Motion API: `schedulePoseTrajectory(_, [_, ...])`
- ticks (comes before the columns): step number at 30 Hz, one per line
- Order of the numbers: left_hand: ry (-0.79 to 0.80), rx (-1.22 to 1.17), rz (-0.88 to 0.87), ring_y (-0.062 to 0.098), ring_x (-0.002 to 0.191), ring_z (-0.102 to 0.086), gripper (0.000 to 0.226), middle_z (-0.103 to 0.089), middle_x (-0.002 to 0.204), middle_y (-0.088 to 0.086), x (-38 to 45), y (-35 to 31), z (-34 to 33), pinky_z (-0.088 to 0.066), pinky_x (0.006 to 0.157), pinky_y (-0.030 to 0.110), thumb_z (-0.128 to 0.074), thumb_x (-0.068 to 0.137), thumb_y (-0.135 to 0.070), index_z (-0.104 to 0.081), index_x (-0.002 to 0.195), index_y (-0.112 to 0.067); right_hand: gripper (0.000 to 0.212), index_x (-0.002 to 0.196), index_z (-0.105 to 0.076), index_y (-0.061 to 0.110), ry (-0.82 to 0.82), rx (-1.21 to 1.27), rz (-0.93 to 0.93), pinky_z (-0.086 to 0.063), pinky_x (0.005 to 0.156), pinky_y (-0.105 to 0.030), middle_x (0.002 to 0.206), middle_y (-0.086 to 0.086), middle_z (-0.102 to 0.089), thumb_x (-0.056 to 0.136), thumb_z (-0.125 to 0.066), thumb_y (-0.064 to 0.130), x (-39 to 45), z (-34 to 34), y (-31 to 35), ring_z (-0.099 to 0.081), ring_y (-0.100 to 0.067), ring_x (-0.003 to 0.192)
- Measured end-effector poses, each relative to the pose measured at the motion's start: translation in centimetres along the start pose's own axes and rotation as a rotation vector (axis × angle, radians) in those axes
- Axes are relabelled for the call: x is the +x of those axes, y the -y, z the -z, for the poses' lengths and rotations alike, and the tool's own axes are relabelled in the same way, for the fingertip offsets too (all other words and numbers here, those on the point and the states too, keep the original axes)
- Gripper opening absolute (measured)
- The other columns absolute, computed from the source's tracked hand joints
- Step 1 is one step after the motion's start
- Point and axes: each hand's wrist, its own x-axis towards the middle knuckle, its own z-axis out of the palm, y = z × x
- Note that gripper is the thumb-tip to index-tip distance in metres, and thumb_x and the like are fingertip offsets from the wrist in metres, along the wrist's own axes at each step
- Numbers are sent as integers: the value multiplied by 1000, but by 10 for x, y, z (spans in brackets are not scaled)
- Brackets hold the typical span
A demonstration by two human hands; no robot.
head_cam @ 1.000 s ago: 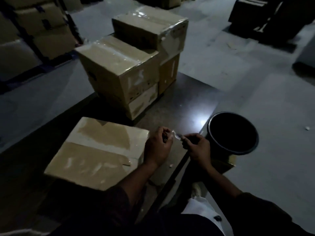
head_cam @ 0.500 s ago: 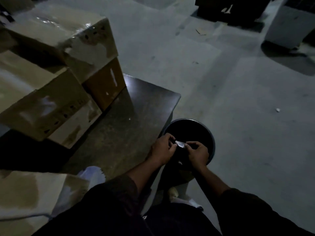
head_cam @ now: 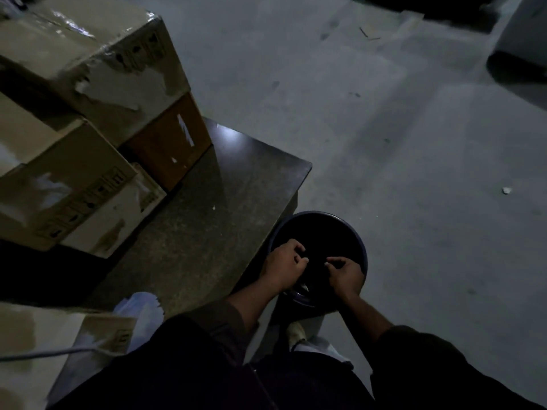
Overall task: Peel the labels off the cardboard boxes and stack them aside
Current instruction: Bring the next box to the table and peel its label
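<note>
Both my hands hover over the round dark bin (head_cam: 363,250) that stands on the floor by the table's corner. My left hand (head_cam: 283,267) and my right hand (head_cam: 345,274) are a little apart, fingers curled, and no label scrap shows between them in the dim light. A stack of cardboard boxes (head_cam: 88,63) with torn pale label patches sits on the dark table (head_cam: 225,214) at upper left. Another box (head_cam: 38,332) with peeled patches lies at the bottom left, close to me.
An orange-brown box (head_cam: 170,143) sits under the top one in the stack. A pale bag (head_cam: 139,309) lies by my left arm, and a grey cable (head_cam: 44,354) crosses the near box. Grey concrete floor (head_cam: 414,143) spreads to the right, with dark objects at the far edge.
My view swung right, toward the bin. My hands moved from the table edge to over the bin and drew apart; the small pale scrap pinched between them is no longer visible.
</note>
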Motion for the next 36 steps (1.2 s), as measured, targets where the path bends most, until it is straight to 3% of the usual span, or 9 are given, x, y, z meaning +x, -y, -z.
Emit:
schedulePoseTrajectory(7, [-50, -101, 60, 21, 86, -66, 23, -64, 83, -6, -7, 14, 11, -56, 83, 39, -64, 90, -29, -59, 112, -20, 5, 88, -74, 23, 104, 47, 144, -50, 75, -26, 88, 0, -73, 85, -71, 19, -16, -11, 29, -67, -14, 84])
schedulePoseTrajectory(10, [-145, -189, 110, 22, 90, -67, 21, -69, 94, 0, -15, 29, 24, -55, 84, 38, -62, 92, -31, -59, 111, -21, 5, 89, -74, 22, 186, 67, 276, -53, 82, -29, 87, 5, -72, 86, -72, 19, -32, -25, 55, -66, -8, 84])
schedulePoseTrajectory(13, [-312, -238, 145, 18, 90, -68, 18, -72, 100, -1, -33, 48, 50, -50, 76, 28, -58, 95, -35, -61, 108, -22, 7, 85, -74, 25, 309, 94, 425, -54, 81, -28, 82, 10, -73, 85, -72, 19, -55, -44, 87, -67, -3, 80])
schedulePoseTrajectory(18, [-642, -338, 177, 9, 84, -64, 14, -70, 96, -9, -81, 81, 94, -49, 73, 27, -55, 97, -38, -62, 102, -27, 9, 88, -74, 28, 528, 108, 657, -54, 67, -25, 76, 12, -73, 89, -68, 21, -111, -82, 140, -66, 1, 68])
schedulePoseTrajectory(22, [-922, -422, 247, 2, 82, -61, 6, -66, 89, -13, -132, 112, 125, -43, 68, 15, -57, 98, -33, -60, 95, -29, 17, 78, -72, 34, 695, 104, 776, -48, 58, -18, 64, 19, -69, 90, -68, 22, -170, -119, 172, -62, 6, 60])
schedulePoseTrajectory(26, [-1161, -362, 346, 6, 82, -60, 19, -65, 88, -9, -190, 158, 151, -43, 68, 23, -52, 98, -42, -59, 94, -26, 19, 74, -75, 20, 835, 67, 937, -44, 50, -21, 61, 9, -69, 91, -67, 26, -238, -159, 192, -62, 2, 56])
schedulePoseTrajectory(29, [-1302, -277, 414, 7, 82, -58, 20, -63, 89, -11, -239, 197, 166, -41, 69, 23, -49, 99, -44, -58, 95, -27, 26, 67, -70, 27, 936, 58, 1059, -44, 50, -22, 59, 12, -67, 91, -66, 20, -296, -190, 198, -62, 2, 55])
schedulePoseTrajectory(33, [-1494, -262, 495, 14, 83, -57, 12, -59, 91, -6, -303, 252, 175, -48, 72, 34, -55, 97, -39, -55, 99, -27, 9, 92, -74, 18, 989, -152, 1304, -54, 68, -36, 86, 2, -72, 89, -66, 21, -357, -234, 187, -67, -13, 77])
schedulePoseTrajectory(36, [-1557, -309, 609, 25, 93, -54, 26, -53, 100, 0, -338, 310, 170, -50, 80, 46, -57, 89, -40, -49, 109, -24, 25, 113, -70, 20, 1029, -398, 1495, -50, 75, -32, 101, -2, -65, 88, -66, 24, -385, -262, 174, -61, -19, 92])
